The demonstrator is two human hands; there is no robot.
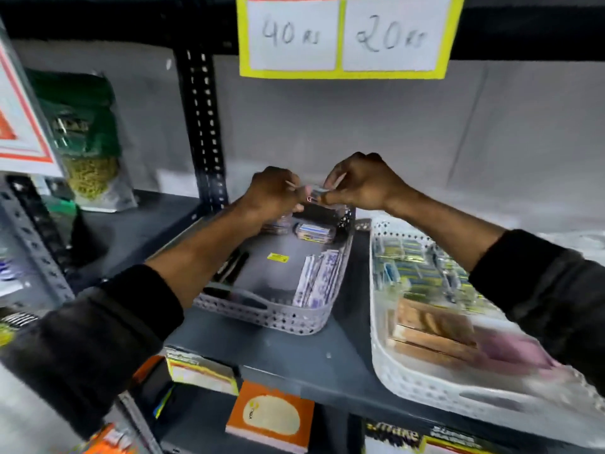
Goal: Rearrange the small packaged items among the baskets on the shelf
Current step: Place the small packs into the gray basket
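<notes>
My left hand (pixel 273 191) and my right hand (pixel 358 183) meet above the far end of the grey basket (pixel 278 317), both pinching one small clear packet (pixel 315 194) between their fingertips. Inside the grey basket lie a small boxed packet (pixel 315 232) at the far end and a row of white-and-purple packets (pixel 316 278) along its right wall. A yellow sticker (pixel 277 257) sits on its floor. To the right stands a white basket (pixel 422 386) with several yellow-and-blue packets (pixel 422 267) and brown boxes (pixel 432 332).
The baskets rest on a dark metal shelf (pixel 294 352) with a perforated upright post (pixel 203 126) behind. A green pouch (pixel 85 139) stands at the back left. A yellow-edged price sign (pixel 343 36) hangs above. Orange and yellow boxes (pixel 271 414) sit on the shelf below.
</notes>
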